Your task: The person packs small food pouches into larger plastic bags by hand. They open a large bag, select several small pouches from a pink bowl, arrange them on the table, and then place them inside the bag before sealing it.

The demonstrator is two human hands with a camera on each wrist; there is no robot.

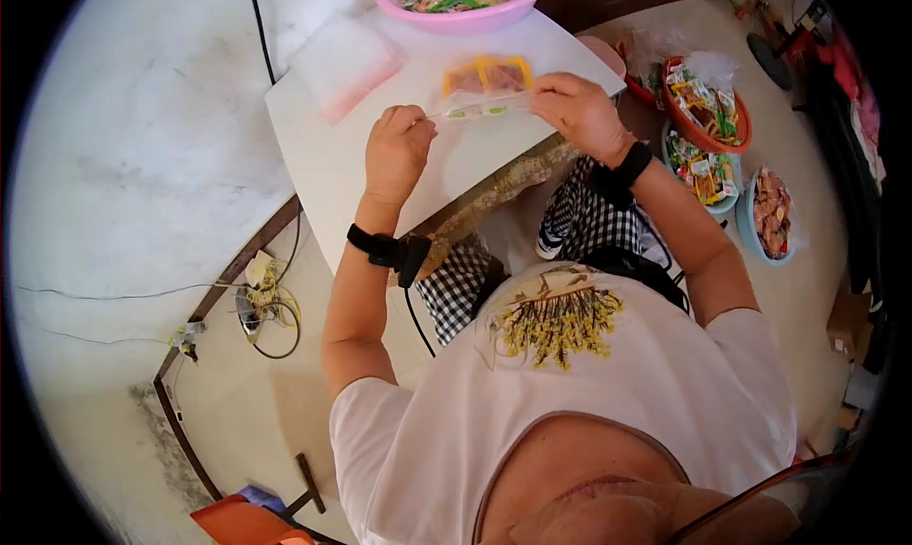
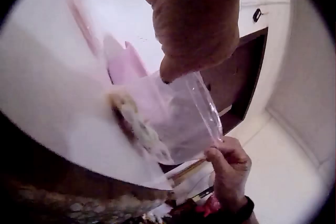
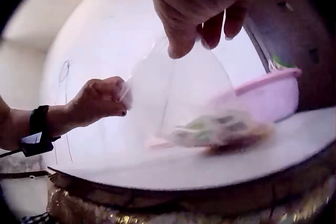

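A clear plastic bag is stretched between both hands above the white table. My left hand pinches one top corner between thumb and fingers. At the opposite corner, my right hand pinches the bag's edge. Small packets with green marks sit in the bottom of the bag, blurred in the right wrist view. Two yellow-edged packs show just past the bag in the head view. The left wrist view shows the bag hanging down, its upper edge pulled taut.
A pink basin full of green-and-white packets stands at the table's far side. A stack of clear bags lies at the left. Off the right side are a red basket and blue tubs with packets. Cables hang at the wall.
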